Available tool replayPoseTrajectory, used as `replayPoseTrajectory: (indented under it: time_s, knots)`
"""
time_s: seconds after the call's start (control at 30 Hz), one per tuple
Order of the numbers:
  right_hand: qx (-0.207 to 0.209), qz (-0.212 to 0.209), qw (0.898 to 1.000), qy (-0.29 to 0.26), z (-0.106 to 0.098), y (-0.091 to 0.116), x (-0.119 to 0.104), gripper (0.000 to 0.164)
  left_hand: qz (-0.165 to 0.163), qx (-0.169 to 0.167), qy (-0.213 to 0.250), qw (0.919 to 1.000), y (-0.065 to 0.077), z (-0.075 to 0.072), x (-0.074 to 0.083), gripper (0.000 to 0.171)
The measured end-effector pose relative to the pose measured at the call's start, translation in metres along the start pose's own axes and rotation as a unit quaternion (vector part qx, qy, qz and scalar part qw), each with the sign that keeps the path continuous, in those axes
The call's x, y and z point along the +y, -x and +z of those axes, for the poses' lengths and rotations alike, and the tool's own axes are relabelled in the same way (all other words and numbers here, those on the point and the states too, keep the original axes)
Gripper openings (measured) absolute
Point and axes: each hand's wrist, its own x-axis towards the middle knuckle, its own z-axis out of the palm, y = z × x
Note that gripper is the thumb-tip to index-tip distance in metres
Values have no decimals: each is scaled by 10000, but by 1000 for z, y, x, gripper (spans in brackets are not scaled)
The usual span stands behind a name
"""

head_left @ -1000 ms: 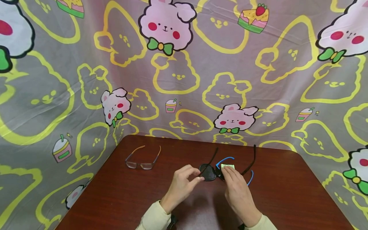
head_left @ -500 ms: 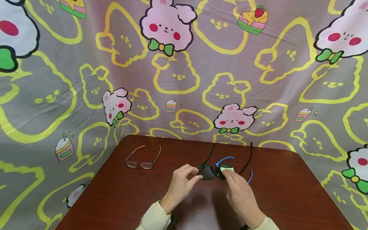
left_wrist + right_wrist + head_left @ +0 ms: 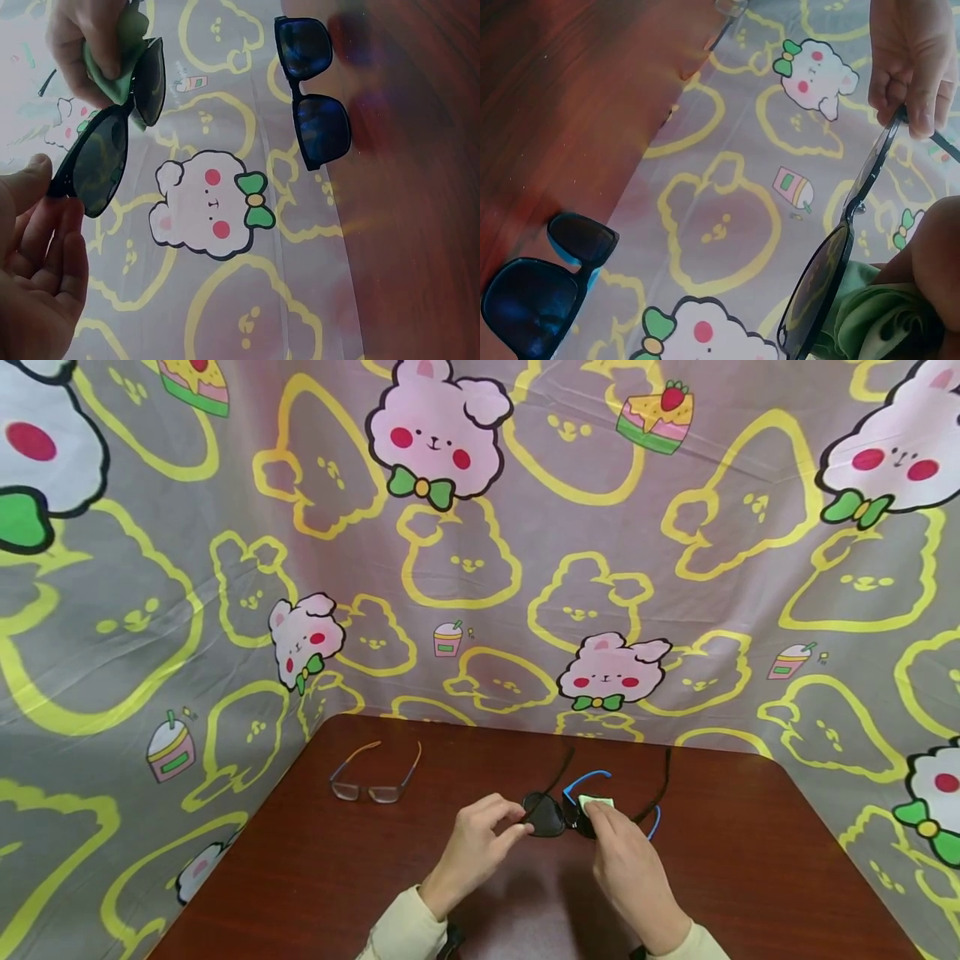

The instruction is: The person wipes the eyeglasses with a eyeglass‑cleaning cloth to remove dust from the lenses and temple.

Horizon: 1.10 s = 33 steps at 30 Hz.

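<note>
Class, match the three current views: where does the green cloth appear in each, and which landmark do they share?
Head: green cloth, right of centre, below mid-height, in the right hand.
Left wrist: green cloth, top left.
Right wrist: green cloth, bottom right, beside a lens.
Shared landmark: the black sunglasses held by the left hand.

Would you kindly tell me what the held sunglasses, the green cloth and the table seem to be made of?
Black sunglasses: frame probably plastic, evenly dark and smooth; tinted lenses, plastic or glass, pattern showing through.
Green cloth: thin, soft-looking fabric, weave unclear, from its folds.
Table: reddish-brown wood or wood-look laminate, glossy by its pale sheen.
</note>
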Motion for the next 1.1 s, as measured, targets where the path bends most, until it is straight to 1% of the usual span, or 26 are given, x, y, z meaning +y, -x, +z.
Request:
replayPoseTrajectory:
  time_s: [0.13,0.17,0.23,0.27,0.3,0.37,0.4,0.47,0.53,0.6,0.7,0.93,1.1]
  knots:
    - [-2,237,9997,-68,1,-1,-1,36,64,-33,-28,10000,1,3,0,14]
    - [50,257,9996,-107,1,-1,-1,36,-2,-40,-13,10000,1,4,1,14]
    - [201,240,9993,-183,2,-3,-1,25,-189,-49,20,9998,1,5,1,14]
    - [229,236,9992,-243,1,-3,-2,23,-265,-38,42,9996,1,6,1,14]
    - [265,202,9990,-305,1,-4,-3,24,-358,-35,66,9993,1,6,1,15]
    - [384,57,9984,-403,1,-6,-4,35,-557,-35,108,9984,0,7,1,15]
    - [439,-26,9981,-434,1,-7,-6,42,-578,-11,105,9983,0,7,1,15]
    - [531,-223,9969,-541,2,-8,-8,42,-614,46,99,9981,-1,8,0,16]
    - [706,-481,9946,-588,4,-9,-9,39,-706,68,117,9974,-1,8,-1,16]
    - [762,-679,9924,-688,5,-10,-10,38,-764,102,150,9969,-1,9,-2,15]
    - [673,-896,9906,-779,6,-10,-9,39,-914,120,254,9954,-1,9,-2,15]
    - [175,-1162,9905,-710,6,-8,-6,43,-1180,111,399,9922,0,9,-3,14]
    - [66,-1315,9894,-617,5,-7,-5,42,-1265,225,568,9901,-1,8,-2,13]
